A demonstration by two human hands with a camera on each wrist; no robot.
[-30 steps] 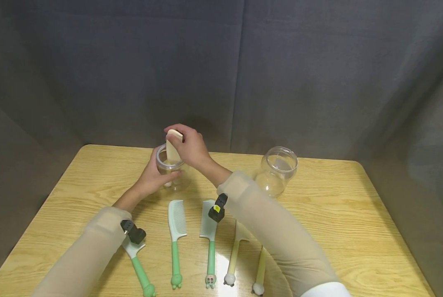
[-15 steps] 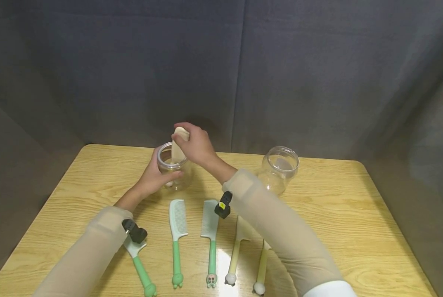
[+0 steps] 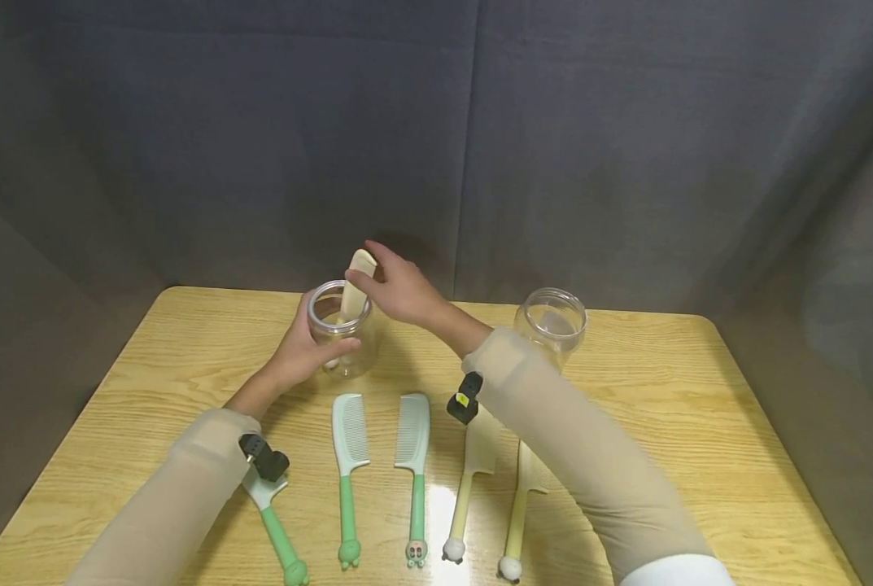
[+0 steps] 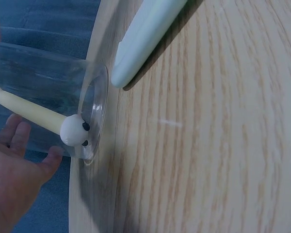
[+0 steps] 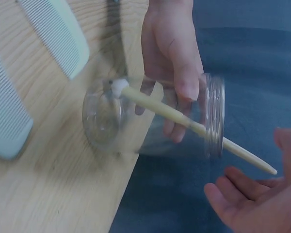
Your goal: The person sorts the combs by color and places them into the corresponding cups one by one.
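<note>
Cream comb upright (slightly tilted).

Cream comb in clear jar; green-handled combs on pale wood-grain table.

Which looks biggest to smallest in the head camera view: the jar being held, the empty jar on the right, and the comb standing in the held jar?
1. Held jar and empty jar: they look alike in size, so no ranking between them.
2. Comb in the jar: smallest as seen, though its lower part sits inside the jar.
</note>
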